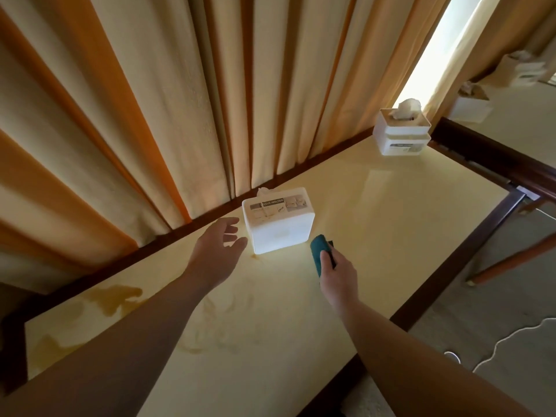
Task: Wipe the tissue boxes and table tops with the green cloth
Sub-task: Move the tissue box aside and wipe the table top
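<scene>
A white tissue box (281, 224) labelled "tissue holder" lies on its side on the cream table top (376, 212), near the curtain edge. My left hand (218, 246) is open just left of the box, fingers spread, not touching it. My right hand (338, 273) grips the folded green cloth (319, 249), which sits on the table just right of the box's near corner. A second white tissue box (401, 130) stands upright at the table's far right corner with a tissue sticking out.
Yellowish stains (114, 299) mark the table's near left part. Orange and cream curtains (180, 100) hang along the table's far edge. More white boxes (472, 105) sit on a further table at right. A white cable (511, 341) lies on the carpet.
</scene>
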Available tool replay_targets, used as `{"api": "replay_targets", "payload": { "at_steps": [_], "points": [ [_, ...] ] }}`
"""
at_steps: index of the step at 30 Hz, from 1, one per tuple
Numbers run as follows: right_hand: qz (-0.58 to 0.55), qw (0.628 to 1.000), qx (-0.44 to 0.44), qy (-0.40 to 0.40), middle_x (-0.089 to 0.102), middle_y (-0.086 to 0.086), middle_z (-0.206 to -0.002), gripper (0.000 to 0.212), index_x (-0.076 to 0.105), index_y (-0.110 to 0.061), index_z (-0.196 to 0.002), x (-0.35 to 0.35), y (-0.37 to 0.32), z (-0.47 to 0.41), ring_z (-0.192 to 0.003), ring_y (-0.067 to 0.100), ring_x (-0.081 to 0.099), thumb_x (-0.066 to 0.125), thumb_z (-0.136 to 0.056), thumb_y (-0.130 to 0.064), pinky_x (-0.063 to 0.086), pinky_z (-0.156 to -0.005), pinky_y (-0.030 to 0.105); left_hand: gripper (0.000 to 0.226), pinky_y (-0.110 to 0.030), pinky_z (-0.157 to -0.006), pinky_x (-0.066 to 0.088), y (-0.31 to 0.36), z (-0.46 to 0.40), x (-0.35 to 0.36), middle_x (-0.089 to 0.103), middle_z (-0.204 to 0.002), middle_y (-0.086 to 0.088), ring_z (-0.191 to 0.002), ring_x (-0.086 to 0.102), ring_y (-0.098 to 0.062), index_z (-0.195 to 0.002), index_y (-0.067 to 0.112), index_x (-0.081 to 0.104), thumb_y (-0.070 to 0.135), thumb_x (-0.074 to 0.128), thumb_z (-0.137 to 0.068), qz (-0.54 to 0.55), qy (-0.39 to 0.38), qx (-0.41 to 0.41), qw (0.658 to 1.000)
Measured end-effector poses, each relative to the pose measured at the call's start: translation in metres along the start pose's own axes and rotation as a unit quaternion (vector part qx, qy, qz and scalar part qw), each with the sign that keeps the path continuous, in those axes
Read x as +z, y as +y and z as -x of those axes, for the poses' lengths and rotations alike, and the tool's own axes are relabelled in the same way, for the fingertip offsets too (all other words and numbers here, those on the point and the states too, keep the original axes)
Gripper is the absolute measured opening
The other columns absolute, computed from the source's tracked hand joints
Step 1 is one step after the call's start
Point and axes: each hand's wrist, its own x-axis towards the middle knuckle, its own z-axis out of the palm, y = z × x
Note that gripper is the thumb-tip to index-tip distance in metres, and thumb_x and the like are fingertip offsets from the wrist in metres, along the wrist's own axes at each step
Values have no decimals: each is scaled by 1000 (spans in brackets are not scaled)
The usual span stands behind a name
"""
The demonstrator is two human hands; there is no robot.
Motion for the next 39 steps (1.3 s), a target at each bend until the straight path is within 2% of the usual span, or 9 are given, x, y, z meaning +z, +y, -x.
{"api": "replay_targets", "payload": {
  "at_steps": [3,6,12,17,23,28,32,36,39],
  "points": [
    [-119,992,19,23,63,3,-76,27,65,-13,-88,-11,-44,-9,-73,22,57,48,-106,-22,39,-60,30,68,-41,-110,46,16,-15,2,43,-153,3,-133,49,-16,-150,28,41,34,75,-91,-45,-15,29,998],
    [-170,984,-15,54,59,-5,-70,25,62,-17,-87,-21,-78,-21,-66,13,53,48,-107,-24,38,-61,29,84,-40,-121,31,25,-31,6,28,-165,3,-150,31,-20,-158,26,30,34,78,-89,-102,-66,72,990],
    [-72,979,-180,68,67,-6,-126,36,63,-22,-142,-20,-108,-49,-109,11,60,50,-108,-24,48,-91,21,90,-30,-120,24,23,-44,13,29,-163,3,-151,27,-19,-159,21,35,35,83,-85,-171,-82,118,975],
    [126,959,-248,-63,37,0,-165,46,53,-32,-151,6,-97,-60,-142,33,38,54,-106,-40,42,-116,45,95,-28,-108,36,12,-42,12,39,-140,4,-129,37,-14,-157,24,40,48,86,-78,-182,-80,142,970],
    [252,914,-317,-31,39,7,-164,52,58,-31,-147,14,-84,-50,-138,44,38,40,-103,-53,47,-108,57,77,-21,-99,41,11,-45,3,44,-122,8,-116,43,-8,-153,21,48,35,83,-86,-172,-85,164,967],
    [266,886,-375,-66,34,3,-167,52,51,-31,-152,17,-73,-23,-152,40,25,40,-106,-52,30,-122,56,74,-16,-90,39,9,-46,1,48,-112,10,-108,48,-8,-149,19,53,34,84,-84,-158,-86,165,970],
    [277,884,-373,-54,40,6,-163,50,57,-26,-148,11,-75,-42,-147,41,33,39,-107,-48,36,-119,55,73,-18,-93,37,10,-48,-1,47,-119,13,-114,45,-5,-148,22,55,41,83,-84,-163,-97,174,966],
    [253,930,-263,-39,35,5,-166,54,56,-28,-149,8,-86,-61,-149,44,25,33,-104,-48,33,-121,55,68,-22,-107,35,8,-52,1,49,-139,8,-132,42,-10,-147,25,56,43,80,-86,-186,-90,189,960],
    [238,923,-298,-49,34,7,-166,55,55,-30,-150,18,-80,-55,-152,44,23,31,-105,-51,27,-124,57,63,-31,-117,35,8,-54,4,49,-151,5,-143,37,-14,-145,23,59,43,78,-88,-210,-80,208,952]
  ]
}}
